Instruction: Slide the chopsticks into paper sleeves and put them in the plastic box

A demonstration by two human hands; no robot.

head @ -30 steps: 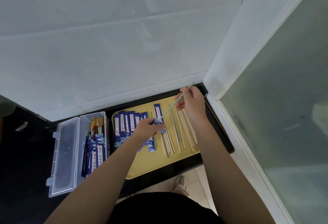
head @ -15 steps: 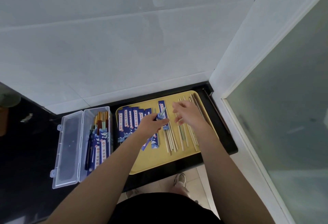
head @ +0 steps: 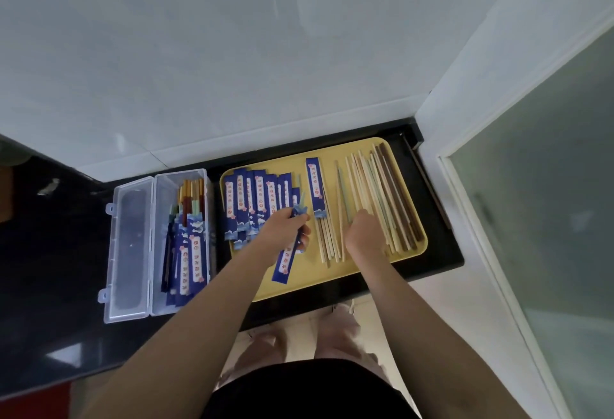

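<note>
My left hand (head: 286,226) grips a blue paper sleeve (head: 286,262) over the yellow tray (head: 332,280); pale green chopstick ends (head: 301,195) stick out of its far end. My right hand (head: 362,232) rests with curled fingers on the loose chopsticks (head: 375,186) lying on the tray's right half; I cannot see whether it holds one. A row of empty blue sleeves (head: 252,201) lies on the tray's left half. One more sleeve (head: 315,186) with chopsticks in it lies at the tray's middle. The clear plastic box (head: 159,309) stands open to the left, with several sleeved chopsticks (head: 189,252) inside.
The tray and box sit on a black counter (head: 50,269). A white wall (head: 232,53) rises behind it and a frosted glass panel (head: 548,219) with a white frame stands on the right. The box's lid (head: 129,245) lies flat on its left side.
My right hand pushed the green chopsticks into the sleeve, let go and came down onto the loose chopsticks. My left hand kept hold of the sleeve.
</note>
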